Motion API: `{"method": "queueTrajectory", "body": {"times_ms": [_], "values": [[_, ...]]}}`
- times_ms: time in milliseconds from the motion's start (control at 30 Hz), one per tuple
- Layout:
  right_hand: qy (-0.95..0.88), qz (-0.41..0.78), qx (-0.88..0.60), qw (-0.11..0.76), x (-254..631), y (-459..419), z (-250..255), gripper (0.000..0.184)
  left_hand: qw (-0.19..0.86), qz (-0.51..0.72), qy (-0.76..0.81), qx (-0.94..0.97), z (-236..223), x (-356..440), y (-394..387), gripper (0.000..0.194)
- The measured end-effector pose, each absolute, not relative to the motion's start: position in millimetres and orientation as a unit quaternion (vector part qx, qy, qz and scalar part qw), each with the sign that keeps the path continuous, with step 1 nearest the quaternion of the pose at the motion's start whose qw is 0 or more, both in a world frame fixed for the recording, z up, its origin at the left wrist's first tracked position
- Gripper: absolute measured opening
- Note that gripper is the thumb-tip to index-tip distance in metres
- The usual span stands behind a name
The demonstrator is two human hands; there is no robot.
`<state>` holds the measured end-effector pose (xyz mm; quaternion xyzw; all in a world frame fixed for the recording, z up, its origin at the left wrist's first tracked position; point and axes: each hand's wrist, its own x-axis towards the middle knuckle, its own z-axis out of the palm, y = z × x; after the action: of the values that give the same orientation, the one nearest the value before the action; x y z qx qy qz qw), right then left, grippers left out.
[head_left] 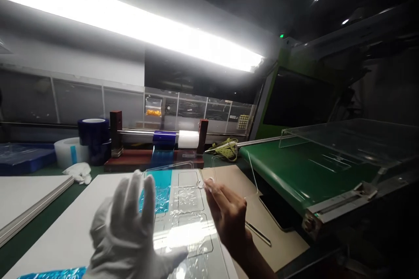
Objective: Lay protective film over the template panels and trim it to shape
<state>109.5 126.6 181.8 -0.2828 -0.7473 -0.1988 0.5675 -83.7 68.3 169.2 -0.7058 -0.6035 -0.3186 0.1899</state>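
Note:
My left hand (126,226), in a white glove, is raised with its fingers apart and holds nothing. It hovers over a clear plastic panel (186,200) with bubbled film on it, which lies on a white board (75,209). A blue film strip (157,192) shows through the panel. My bare right hand (227,213) is at the panel's right side, its thumb and forefinger pinching a small clear loop of film (200,184). The loop's exact attachment to the panel is hard to tell.
Blue tape rolls (93,131) stand behind the board. A white roll (188,139) and a blue roll (164,139) sit on a steel rod between wooden posts. To the right lie a tan sheet (271,244), a green conveyor belt (294,170) and a clear acrylic cover (347,139).

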Motion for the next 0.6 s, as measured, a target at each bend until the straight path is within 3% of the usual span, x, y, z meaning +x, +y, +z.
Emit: {"method": "queueTrajectory", "body": {"times_ms": [100,267,333,433,533,600], "values": [[-0.771,-0.147,-0.293,0.546,107.4,123.2,154.6,0.024,0.241,-0.279,-0.598,-0.712,155.0,-66.9,89.7,0.137],[-0.813,-0.067,-0.314,0.485,125.5,116.6,149.0,0.019,0.245,-0.225,-0.597,-0.730,131.7,-62.4,99.9,0.116],[-0.826,-0.047,-0.325,0.458,144.8,112.8,160.9,0.025,0.234,-0.213,-0.599,-0.736,125.3,-69.7,98.0,0.113],[-0.852,-0.084,-0.359,0.372,175.8,110.8,180.7,0.067,0.209,-0.213,-0.588,-0.752,115.7,-85.8,96.2,0.110],[-0.891,-0.104,-0.384,0.218,193.0,118.4,187.7,0.116,0.197,-0.229,-0.571,-0.763,107.8,-99.4,95.3,0.108],[-0.911,-0.083,-0.381,0.133,194.7,127.3,184.2,0.138,0.201,-0.244,-0.565,-0.762,105.8,-104.1,93.7,0.110]]}}
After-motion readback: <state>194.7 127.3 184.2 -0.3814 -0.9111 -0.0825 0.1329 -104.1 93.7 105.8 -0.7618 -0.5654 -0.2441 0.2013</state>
